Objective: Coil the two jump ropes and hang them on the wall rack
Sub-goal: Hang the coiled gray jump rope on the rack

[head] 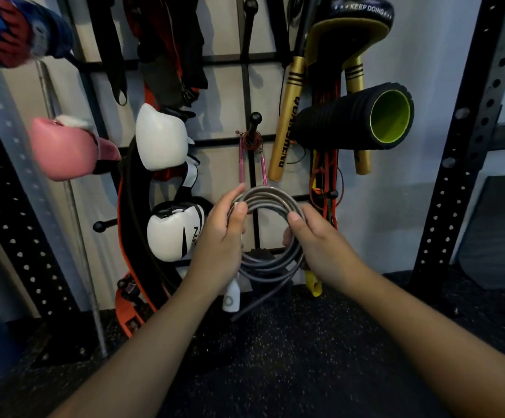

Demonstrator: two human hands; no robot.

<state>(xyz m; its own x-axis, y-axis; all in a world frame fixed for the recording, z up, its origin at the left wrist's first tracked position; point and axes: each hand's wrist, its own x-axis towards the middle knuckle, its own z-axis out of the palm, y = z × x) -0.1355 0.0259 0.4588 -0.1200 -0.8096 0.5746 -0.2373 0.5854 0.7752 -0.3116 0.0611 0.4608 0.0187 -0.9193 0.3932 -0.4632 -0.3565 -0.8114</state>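
Observation:
A grey jump rope (267, 200) is wound into a round coil of several loops, held up in front of the black wall rack (248, 95). My left hand (224, 233) grips the coil's left side, and a white handle (231, 295) hangs below it. My right hand (317, 242) grips the coil's right side. A loose grey tail droops from the coil's bottom toward the floor. A second thin jump rope with pink handles (252, 146) hangs coiled on a ball-tipped peg (255, 118) just above the grey coil.
White boxing gloves (162, 137) and a pink glove (64, 149) hang at left. Gold sticks (285, 122), a black foam roller with green core (356, 122) and resistance bands hang at right. Perforated black uprights (468, 131) flank the rack. Speckled black rubber floor lies below.

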